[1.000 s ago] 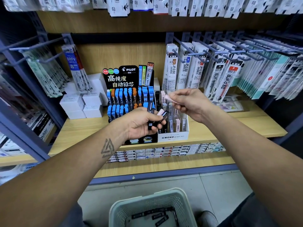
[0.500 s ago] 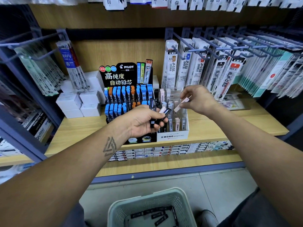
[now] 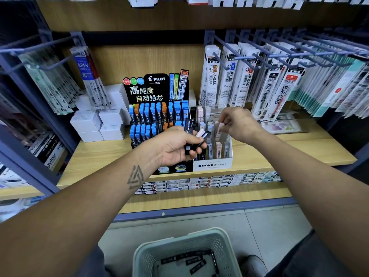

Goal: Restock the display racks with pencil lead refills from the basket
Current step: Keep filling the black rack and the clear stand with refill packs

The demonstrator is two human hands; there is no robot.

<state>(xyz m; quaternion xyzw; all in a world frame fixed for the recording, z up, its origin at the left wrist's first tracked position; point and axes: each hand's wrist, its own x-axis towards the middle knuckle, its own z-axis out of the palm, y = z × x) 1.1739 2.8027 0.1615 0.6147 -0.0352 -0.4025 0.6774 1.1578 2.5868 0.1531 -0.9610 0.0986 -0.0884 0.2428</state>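
My left hand (image 3: pixel 177 146) grips a bunch of lead refill cases (image 3: pixel 196 136), black ones and a pale pink one, in front of the racks. My right hand (image 3: pixel 238 122) pinches a single pink refill case (image 3: pixel 221 127) over the white MONO display rack (image 3: pixel 214 163), its lower end among the slots there. The black PILOT rack (image 3: pixel 157 86) with blue and orange cases stands just left of it. On the floor below, the pale green basket (image 3: pixel 151 248) holds several black refill cases (image 3: pixel 194 261).
White boxes (image 3: pixel 93 122) are stacked left of the PILOT rack on the wooden shelf (image 3: pixel 103 154). Hooks with hanging pen refill packs (image 3: pixel 279 84) jut out above the right hand, and more hooks project at the left. A clear tray sits at the right.
My right hand has lowered the pink case from above the left hand down into the MONO rack. My left hand has stayed put with its bunch.
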